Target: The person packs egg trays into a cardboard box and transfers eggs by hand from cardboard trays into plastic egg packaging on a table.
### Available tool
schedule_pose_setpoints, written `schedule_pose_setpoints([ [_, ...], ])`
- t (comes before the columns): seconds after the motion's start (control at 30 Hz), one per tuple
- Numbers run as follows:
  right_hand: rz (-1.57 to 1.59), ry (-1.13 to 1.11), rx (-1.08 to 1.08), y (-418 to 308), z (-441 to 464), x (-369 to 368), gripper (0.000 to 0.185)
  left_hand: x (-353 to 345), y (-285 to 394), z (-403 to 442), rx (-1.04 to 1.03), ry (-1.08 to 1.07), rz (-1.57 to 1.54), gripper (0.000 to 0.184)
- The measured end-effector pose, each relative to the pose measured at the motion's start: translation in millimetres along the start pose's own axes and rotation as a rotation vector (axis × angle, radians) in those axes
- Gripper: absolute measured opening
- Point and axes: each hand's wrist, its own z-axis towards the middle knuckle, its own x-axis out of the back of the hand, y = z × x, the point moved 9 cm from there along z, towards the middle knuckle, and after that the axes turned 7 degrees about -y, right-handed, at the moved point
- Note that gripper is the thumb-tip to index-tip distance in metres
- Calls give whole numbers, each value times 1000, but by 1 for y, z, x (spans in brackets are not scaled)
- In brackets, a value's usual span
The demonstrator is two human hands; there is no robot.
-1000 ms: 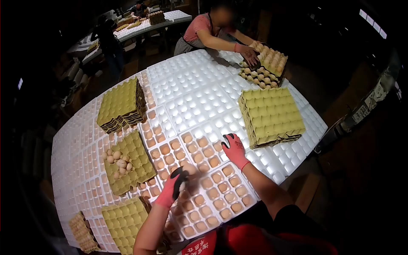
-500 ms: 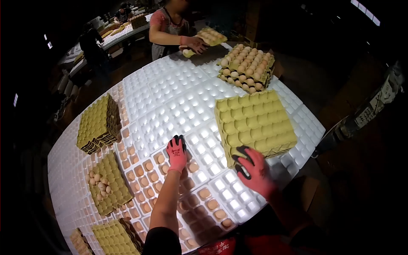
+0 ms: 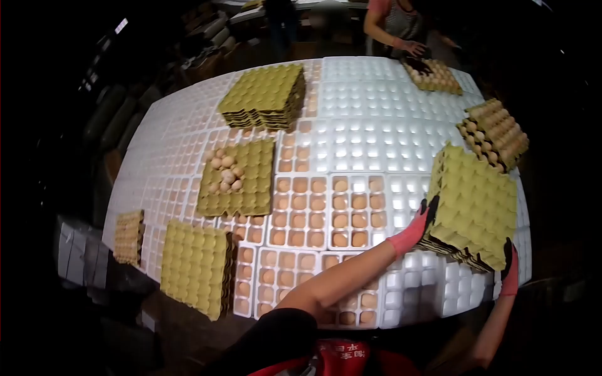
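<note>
A tall stack of yellow pulp egg trays (image 3: 475, 203) stands tilted at the right of the table. My left hand (image 3: 415, 227), in a pink glove with dark fingertips, presses its near left side. On the lower right side my right hand (image 3: 510, 268) grips the same stack, its fingers partly hidden by the edge. White foam egg trays (image 3: 370, 145) cover the tabletop beneath. Brown eggs (image 3: 299, 202) sit in the cells left of my left hand, while the cells close to the stack show no eggs.
Another pulp-tray stack (image 3: 263, 91) stands at the back. A pulp tray (image 3: 254, 188) carries several loose eggs (image 3: 224, 174). More pulp trays (image 3: 191, 266) stand front left. Filled egg trays (image 3: 495, 135) are at right. Across the table, a co-worker's gloved hand (image 3: 411, 47) is near a filled tray (image 3: 436, 78).
My view has swung left. My left hand has left the foam cells and come to the pulp-tray stack, my right hand has moved to its right side. The co-worker's tray is now down on the table.
</note>
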Motion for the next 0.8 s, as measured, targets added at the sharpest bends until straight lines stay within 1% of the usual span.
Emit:
schedule_pose_setpoints([
  [0.03,-81,-18,58,-7,-2,-6,51,-2,25,-18,-132,3,152,80],
  [0.07,-54,-4,52,0,1,-12,50,-28,78,-61,-137,8,192,79],
  [0.1,-32,26,45,5,-1,-13,50,-19,93,-90,-212,0,244,76],
  [0.13,-15,68,42,7,-4,-16,49,-8,102,-122,-191,-25,179,75],
  [0.17,-149,68,115,-2,-9,-43,48,-3,131,-164,-225,-12,222,73],
  [0.2,-285,70,189,-22,-23,-105,46,0,161,-207,-258,3,264,71],
  [0.23,-422,68,265,-40,-37,-164,45,-2,204,-262,-349,74,409,68],
  [0.27,-665,-15,340,-51,-44,-220,47,46,207,-307,-258,201,438,63],
  [0.3,-645,-66,343,-52,-55,-274,47,62,231,-365,-297,316,410,60],
  [0.37,-266,-228,213,-39,-84,-399,47,119,264,-493,-358,525,200,60],
  [0.4,-150,-318,153,-35,-105,-463,48,147,280,-559,-402,627,98,62],
  [0.43,-131,-440,108,-42,-134,-535,54,173,297,-623,-444,722,40,61],
  [0.47,-116,-562,56,-44,-164,-597,62,193,312,-677,-464,799,54,61],
  [0.5,-26,-622,-12,-48,-195,-646,65,211,326,-726,-447,874,139,60],
  [0.53,-138,-689,18,-35,-217,-682,67,226,339,-767,-401,938,276,59],
  [0.6,-219,-732,-9,-5,-257,-740,67,252,351,-816,-228,1024,653,58],
  [0.67,-345,-744,-47,38,-282,-777,69,275,348,-833,-53,1026,1008,58],
  [0.73,-535,-728,-74,77,-292,-792,71,295,332,-835,57,980,1217,57],
  [0.77,-538,-707,-17,82,-297,-797,74,303,327,-836,78,966,1249,56],
  [0.8,-498,-704,-32,84,-298,-799,74,307,324,-837,67,954,1239,56],
])
